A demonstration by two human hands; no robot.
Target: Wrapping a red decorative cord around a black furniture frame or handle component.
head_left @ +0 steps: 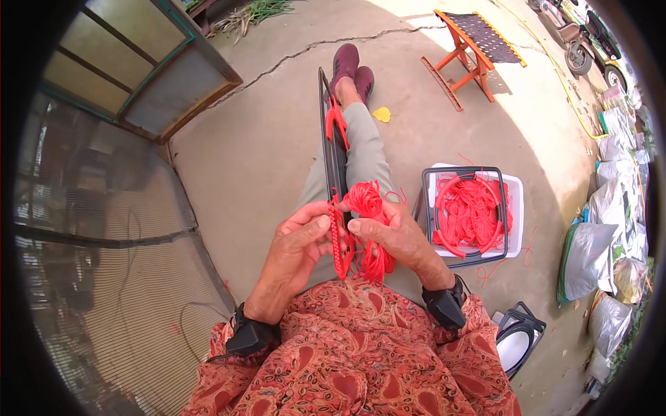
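My left hand point(290, 251) pinches a red band of closely wrapped or knotted cord point(337, 243) in front of my torso. A bundle of red cord point(365, 199) is gripped in my right hand point(402, 239), its loops spilling above and below the fingers. Both hands' fingertips nearly meet at the band. Seen almost edge-on, a narrow black frame point(322, 104) stands along my legs, with a red curved piece point(336, 125) attached to it. The frame's near end is partly hidden by my hands and the cord.
At my right, a white tub point(515, 215) holds a heap of red cord point(472, 208), with another black frame point(501, 187) across it. A folding stool point(458, 55) stands ahead. Silvery bags point(590, 253) line the right; mesh panels point(132, 298) the left. Another black frame point(520, 336) lies lower right.
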